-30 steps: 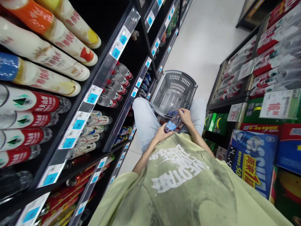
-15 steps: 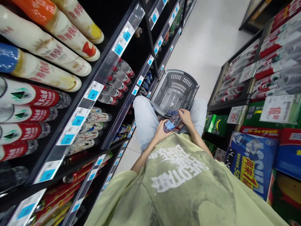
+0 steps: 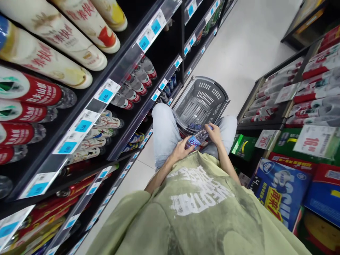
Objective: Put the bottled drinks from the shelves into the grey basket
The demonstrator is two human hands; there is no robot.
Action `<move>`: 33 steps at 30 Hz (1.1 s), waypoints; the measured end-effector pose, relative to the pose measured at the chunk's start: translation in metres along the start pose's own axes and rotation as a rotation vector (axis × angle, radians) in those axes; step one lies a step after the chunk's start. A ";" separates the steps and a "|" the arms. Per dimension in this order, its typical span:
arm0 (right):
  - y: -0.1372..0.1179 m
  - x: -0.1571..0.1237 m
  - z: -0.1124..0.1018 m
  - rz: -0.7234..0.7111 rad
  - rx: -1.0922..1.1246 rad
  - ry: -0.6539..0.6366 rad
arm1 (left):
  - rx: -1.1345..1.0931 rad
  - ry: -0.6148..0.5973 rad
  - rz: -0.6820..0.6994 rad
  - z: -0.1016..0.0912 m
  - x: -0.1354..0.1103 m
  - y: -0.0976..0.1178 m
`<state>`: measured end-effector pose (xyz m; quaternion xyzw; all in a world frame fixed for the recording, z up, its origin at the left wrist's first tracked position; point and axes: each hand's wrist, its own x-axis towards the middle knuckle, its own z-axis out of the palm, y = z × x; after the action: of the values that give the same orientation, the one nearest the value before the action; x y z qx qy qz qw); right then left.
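Observation:
A clear water bottle with a blue and purple label lies tilted in front of my lap. My left hand is wrapped round its base end, by the label. At the other end, my right hand closes its fingers on the bottle's neck and cap. Just beyond my hands stands a grey shopping basket between my knees. Inside it, clear bottles with blue caps lie near the side closest to me; their exact outlines blur together.
To my left runs a dark shelf stocked with drinks, including red-labelled bottles and price tags. On the right are stacked blue boxes, a price sign and wrapped bottle packs. Pale floor stretches ahead.
My view has shifted slightly. The bottle has turned so more of its label's lettering faces me, and both hands stay on it. More of the blue caps in the basket show.

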<state>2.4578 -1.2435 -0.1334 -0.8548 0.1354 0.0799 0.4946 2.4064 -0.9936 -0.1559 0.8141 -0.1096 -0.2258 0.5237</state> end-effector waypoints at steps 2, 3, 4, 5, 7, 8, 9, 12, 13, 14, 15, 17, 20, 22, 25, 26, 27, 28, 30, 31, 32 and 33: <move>0.002 0.008 -0.008 -0.010 -0.082 0.085 | 0.098 0.137 0.119 -0.007 0.004 0.002; 0.004 0.013 -0.012 -0.015 -0.138 0.128 | 0.147 0.221 0.161 -0.013 0.007 0.003; 0.006 0.020 -0.015 -0.017 -0.202 0.163 | 0.196 0.310 0.177 -0.019 0.011 0.004; 0.008 0.028 -0.017 -0.017 -0.267 0.183 | 0.244 0.395 0.164 -0.027 0.015 0.005; 0.015 0.046 -0.017 -0.015 -0.395 0.177 | 0.341 0.507 0.075 -0.043 0.025 0.009; 0.019 0.056 -0.015 -0.014 -0.451 0.156 | 0.390 0.529 0.014 -0.052 0.030 0.011; 0.023 0.065 -0.012 -0.016 -0.498 0.127 | 0.438 0.536 -0.053 -0.061 0.035 0.014; 0.035 0.093 0.004 -0.029 -0.593 0.014 | 0.538 0.518 -0.266 -0.089 0.057 0.020; 0.038 0.101 0.012 -0.029 -0.616 -0.029 | 0.547 0.518 -0.332 -0.098 0.066 0.021; 0.041 0.108 0.020 -0.024 -0.639 -0.072 | 0.547 0.521 -0.385 -0.106 0.076 0.021; 0.043 0.115 0.030 -0.013 -0.662 -0.116 | 0.542 0.523 -0.420 -0.113 0.086 0.020; 0.047 0.127 0.052 0.025 -0.706 -0.197 | 0.532 0.528 -0.443 -0.124 0.106 0.018; 0.052 0.142 0.088 0.084 -0.747 -0.305 | 0.537 0.503 -0.422 -0.132 0.128 0.017; 0.058 0.149 0.113 0.110 -0.756 -0.366 | 0.538 0.482 -0.419 -0.134 0.134 0.017; 0.070 0.158 0.149 0.149 -0.762 -0.435 | 0.536 0.467 -0.416 -0.135 0.135 0.016; 0.075 0.160 0.160 0.166 -0.763 -0.452 | 0.536 0.461 -0.414 -0.135 0.135 0.016; 0.080 0.163 0.171 0.186 -0.763 -0.464 | 0.535 0.455 -0.412 -0.136 0.134 0.015; 0.086 0.164 0.180 0.206 -0.761 -0.473 | 0.534 0.449 -0.410 -0.137 0.134 0.014; 0.099 0.168 0.197 0.239 -0.754 -0.489 | 0.528 0.442 -0.402 -0.139 0.134 0.011; 0.105 0.169 0.204 0.251 -0.751 -0.494 | 0.524 0.441 -0.397 -0.139 0.134 0.011; 0.111 0.170 0.211 0.262 -0.749 -0.499 | 0.519 0.439 -0.392 -0.140 0.135 0.010; 0.117 0.171 0.216 0.272 -0.748 -0.505 | 0.514 0.436 -0.389 -0.140 0.135 0.009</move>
<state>2.5837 -1.1374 -0.3835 -0.9028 0.0835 0.3924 0.1552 2.5927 -0.9416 -0.1329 0.9532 0.1077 -0.1075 0.2612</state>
